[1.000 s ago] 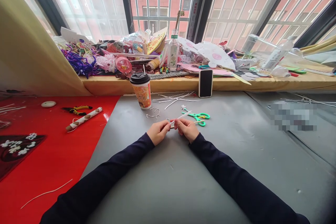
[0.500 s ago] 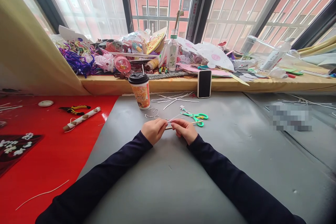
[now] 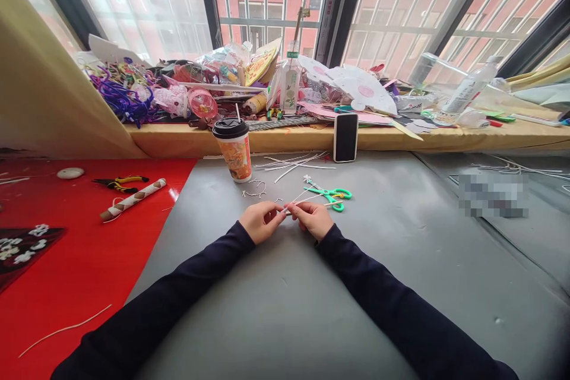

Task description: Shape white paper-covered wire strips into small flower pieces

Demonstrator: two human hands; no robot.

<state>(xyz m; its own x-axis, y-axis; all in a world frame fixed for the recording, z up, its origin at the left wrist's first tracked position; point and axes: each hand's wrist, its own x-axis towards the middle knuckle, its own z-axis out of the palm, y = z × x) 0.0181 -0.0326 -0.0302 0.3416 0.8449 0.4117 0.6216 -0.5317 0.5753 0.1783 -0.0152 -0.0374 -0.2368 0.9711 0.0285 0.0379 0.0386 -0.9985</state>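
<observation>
A craft workroom: a grey tabletop (image 3: 312, 309) with green plastic scissors (image 3: 332, 196), below a windowsill (image 3: 285, 138) heaped with colourful craft supplies.

Barred window (image 3: 276, 0), cluttered sill (image 3: 445, 141), grey table (image 3: 312, 309)

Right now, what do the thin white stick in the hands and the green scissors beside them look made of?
Thin white stick: probably paper-wrapped wire or a paper strip, matte, pinched by both hands' fingers. Green scissors: glossy, evenly coloured handles suggest plastic; the blade material is too small to tell.

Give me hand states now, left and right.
Left hand: closed, pinching the thin white stick.
Right hand: closed, pinching the same stick.
</observation>
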